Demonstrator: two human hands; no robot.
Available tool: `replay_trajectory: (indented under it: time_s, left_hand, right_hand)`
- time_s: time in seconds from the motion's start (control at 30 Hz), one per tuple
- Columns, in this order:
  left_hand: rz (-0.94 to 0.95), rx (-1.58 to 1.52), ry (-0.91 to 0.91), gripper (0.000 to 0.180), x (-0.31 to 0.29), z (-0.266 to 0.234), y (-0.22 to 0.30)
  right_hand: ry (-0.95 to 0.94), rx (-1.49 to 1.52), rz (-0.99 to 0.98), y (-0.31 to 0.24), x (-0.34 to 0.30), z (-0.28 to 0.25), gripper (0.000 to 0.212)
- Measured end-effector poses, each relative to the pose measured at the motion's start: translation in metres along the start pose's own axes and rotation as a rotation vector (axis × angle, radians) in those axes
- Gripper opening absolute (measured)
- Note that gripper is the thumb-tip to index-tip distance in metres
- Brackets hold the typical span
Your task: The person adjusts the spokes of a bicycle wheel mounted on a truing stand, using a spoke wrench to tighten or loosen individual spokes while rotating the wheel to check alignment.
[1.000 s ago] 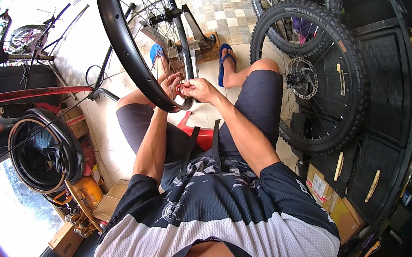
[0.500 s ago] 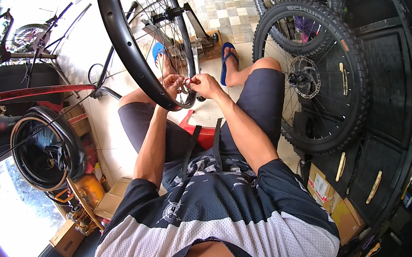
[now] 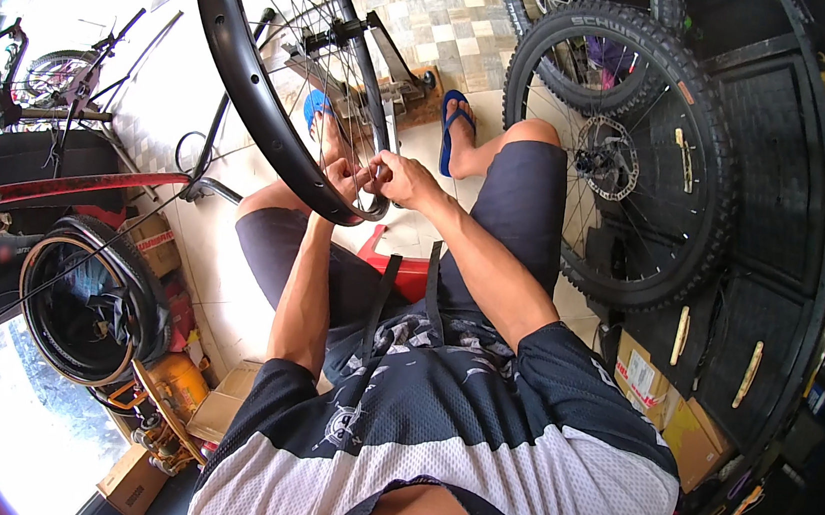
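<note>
A bare black bicycle rim [image 3: 248, 100] laced with spokes stands upright in a truing stand [image 3: 390, 52], between my knees. At its near lower edge both my hands meet among the spokes. My left hand [image 3: 344, 178] is closed, with its fingers inside the rim by the spoke ends. My right hand [image 3: 404, 180] comes from the right side of the rim, its thumb and fingers pinched close against my left fingertips. Whatever lies in either pinch is hidden by the fingers.
A knobby-tyred wheel with a disc rotor [image 3: 607, 157] leans on black cabinets at the right. At the left are a red tube [image 3: 57, 195], loose tyres [image 3: 151, 305] and cardboard boxes [image 3: 228, 401]. A red stool [image 3: 410, 279] shows beneath me.
My right hand has turned and come closer to my left. A small reddish piece seen at its fingertips before is now covered. The wheel sits nearly where it was.
</note>
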State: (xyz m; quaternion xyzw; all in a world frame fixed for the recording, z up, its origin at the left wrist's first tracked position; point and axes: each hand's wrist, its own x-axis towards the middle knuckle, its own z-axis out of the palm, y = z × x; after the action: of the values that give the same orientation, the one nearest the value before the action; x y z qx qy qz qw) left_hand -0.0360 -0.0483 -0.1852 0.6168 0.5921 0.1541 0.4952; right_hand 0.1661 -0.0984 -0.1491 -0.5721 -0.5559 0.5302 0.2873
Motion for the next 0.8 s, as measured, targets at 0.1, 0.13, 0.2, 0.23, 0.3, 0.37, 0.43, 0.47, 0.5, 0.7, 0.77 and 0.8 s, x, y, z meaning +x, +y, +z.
replay_trajectory:
  time_s: [0.1, 0.13, 0.2, 0.23, 0.3, 0.37, 0.43, 0.47, 0.5, 0.7, 0.77, 0.8]
  left_hand:
    - [0.024, -0.143, 0.091, 0.042, 0.003, 0.010, 0.006]
    - [0.024, -0.105, 0.121, 0.042, 0.002, 0.011, 0.009]
    - [0.018, 0.060, 0.177, 0.042, -0.003, 0.014, 0.020]
    - [0.046, 0.190, 0.215, 0.042, -0.006, 0.015, 0.026]
    - [0.000, 0.250, 0.192, 0.042, -0.005, 0.014, 0.040]
    - [-0.033, 0.260, 0.154, 0.042, -0.007, 0.013, 0.046]
    - [0.035, 0.144, 0.214, 0.042, -0.013, 0.007, 0.041]
    - [0.136, 0.071, 0.250, 0.042, -0.015, 0.006, 0.035]
    - [0.063, 0.094, 0.125, 0.042, -0.012, 0.000, 0.028]
    - [0.153, 0.251, -0.032, 0.037, -0.001, -0.014, 0.005]
    - [0.175, 0.135, 0.040, 0.031, -0.007, -0.005, 0.016]
    - [0.177, 0.024, 0.077, 0.032, -0.012, 0.001, 0.023]
  right_hand:
    - [0.095, -0.094, -0.094, -0.003, -0.001, 0.007, 0.062]
    - [0.090, -0.120, -0.067, -0.004, 0.000, 0.010, 0.069]
    - [0.166, -0.124, -0.173, -0.005, 0.000, 0.014, 0.069]
    - [0.180, -0.153, -0.153, -0.006, -0.001, 0.014, 0.070]
    - [0.196, -0.173, -0.157, -0.006, 0.000, 0.015, 0.067]
    - [0.163, -0.129, -0.114, -0.003, -0.001, 0.014, 0.065]
    - [0.109, 0.014, -0.103, 0.002, -0.001, 0.014, 0.065]
    - [0.075, 0.074, -0.080, 0.004, 0.000, 0.014, 0.058]
    - [0.063, 0.117, -0.087, 0.006, 0.002, 0.016, 0.056]
    - [0.038, 0.343, -0.037, 0.007, 0.010, 0.022, 0.053]
    - [0.078, 0.116, -0.055, 0.004, 0.002, 0.018, 0.060]
    - [0.107, 0.034, -0.092, 0.001, 0.000, 0.017, 0.062]
